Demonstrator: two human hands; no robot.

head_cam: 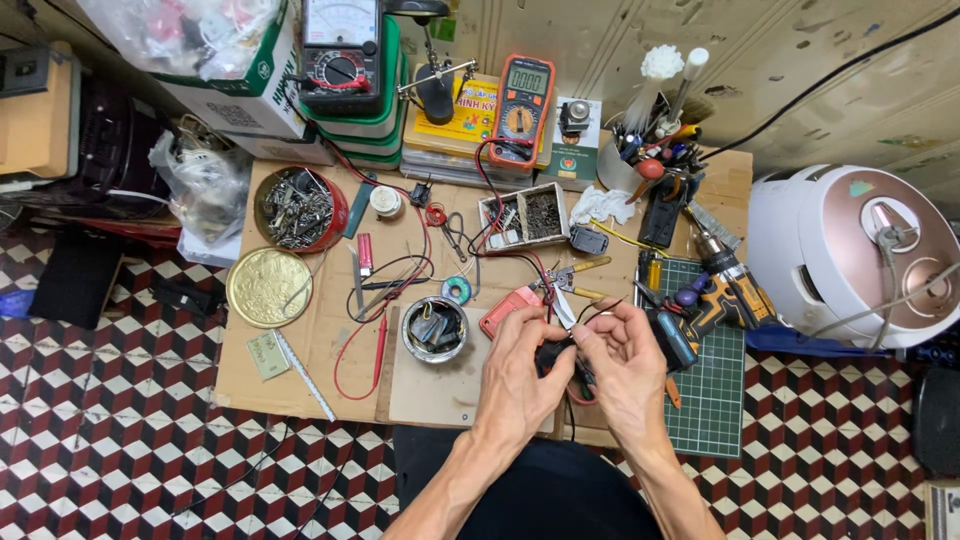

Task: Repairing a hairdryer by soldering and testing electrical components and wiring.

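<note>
My left hand (pixel 520 365) and right hand (pixel 622 360) meet over the near edge of the cardboard work mat (pixel 300 345), fingers curled inward and closed together on a small black component (pixel 553 357) held between them. Thin black and red leads (pixel 578 388) trail from the component toward me and loop below the right hand; what kind of part it is I cannot tell, since the fingers cover most of it. I judge the component light and rigid, with the leads soft and easily strained where they join the body, so the hold belongs on the solid black body with the thumbs, and the wires stay slack. Just beyond the fingertips lie yellow-handled cutters (pixel 570 285) and a red flat tool (pixel 505 310). To the left, near the left hand, stands a round tin (pixel 434 328) of dark parts; farther left are a brass-coloured lid (pixel 268 287) and a red bowl (pixel 300 208) of metal hardware. To the right, a cordless drill (pixel 725 285) rests on the green cutting mat (pixel 715 385), with a white rice cooker (pixel 850 255) beyond it. At the far edge stand an orange multimeter (pixel 522 108) and a cup of brushes and pens (pixel 655 130).
</note>
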